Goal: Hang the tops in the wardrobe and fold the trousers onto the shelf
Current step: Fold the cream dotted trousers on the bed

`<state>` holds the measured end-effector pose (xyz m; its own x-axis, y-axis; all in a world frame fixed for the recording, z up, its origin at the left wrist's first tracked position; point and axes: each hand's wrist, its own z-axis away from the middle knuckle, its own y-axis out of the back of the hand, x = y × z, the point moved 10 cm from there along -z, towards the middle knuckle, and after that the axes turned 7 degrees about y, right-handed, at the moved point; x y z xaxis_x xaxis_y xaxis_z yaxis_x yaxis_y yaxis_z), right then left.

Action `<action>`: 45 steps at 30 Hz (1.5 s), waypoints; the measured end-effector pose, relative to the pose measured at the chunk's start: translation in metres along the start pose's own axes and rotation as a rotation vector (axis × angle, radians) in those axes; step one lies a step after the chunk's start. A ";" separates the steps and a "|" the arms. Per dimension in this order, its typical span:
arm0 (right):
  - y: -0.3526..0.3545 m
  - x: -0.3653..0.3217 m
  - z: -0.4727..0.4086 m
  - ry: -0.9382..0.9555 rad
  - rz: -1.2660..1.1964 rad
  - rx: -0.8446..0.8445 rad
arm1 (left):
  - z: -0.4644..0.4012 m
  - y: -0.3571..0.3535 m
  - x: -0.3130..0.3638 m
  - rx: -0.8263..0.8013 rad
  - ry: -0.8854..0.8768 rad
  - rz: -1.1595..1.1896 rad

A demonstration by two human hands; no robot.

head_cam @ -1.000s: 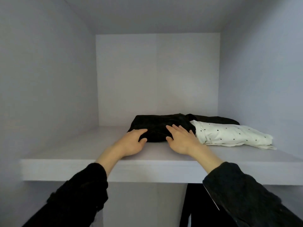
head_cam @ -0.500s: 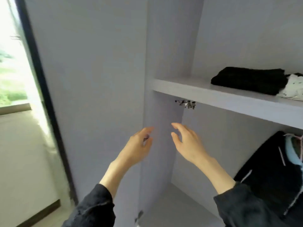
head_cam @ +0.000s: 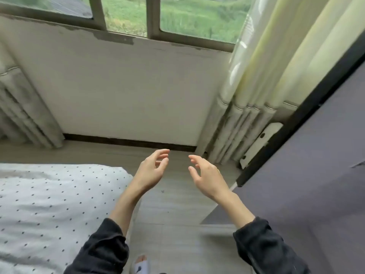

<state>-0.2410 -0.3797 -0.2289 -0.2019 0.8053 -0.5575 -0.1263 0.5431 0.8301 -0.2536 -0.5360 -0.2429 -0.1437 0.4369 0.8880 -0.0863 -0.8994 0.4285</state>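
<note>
- Left hand (head_cam: 152,171) is held over the floor (head_cam: 177,206), fingers loosely curled, grasping nothing.
- Right hand (head_cam: 207,176) alongside is likewise released.
- Dotted bed (head_cam: 49,204) lies left.

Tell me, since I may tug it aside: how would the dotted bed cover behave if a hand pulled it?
The dotted bed cover shows soft wrinkles, so it is probably floppy and would bunch rather than slide flat. It looks thin, so likely light.
</note>
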 end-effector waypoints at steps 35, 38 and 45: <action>-0.290 -0.328 -0.510 1.123 -0.057 -0.935 | -0.200 0.345 -0.197 1.260 0.809 0.339; -0.323 -0.370 -0.508 1.217 -0.095 -1.016 | -0.195 0.368 -0.222 1.361 0.870 0.404; -0.417 -0.507 -0.555 1.327 -0.097 -1.144 | -0.211 0.498 -0.298 1.511 0.944 0.478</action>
<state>-0.6248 -1.1468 -0.2881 -0.6647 -0.2551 -0.7022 -0.6262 -0.3224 0.7099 -0.4622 -1.1112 -0.3295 -0.3708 -0.4459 0.8147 0.8976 0.0532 0.4377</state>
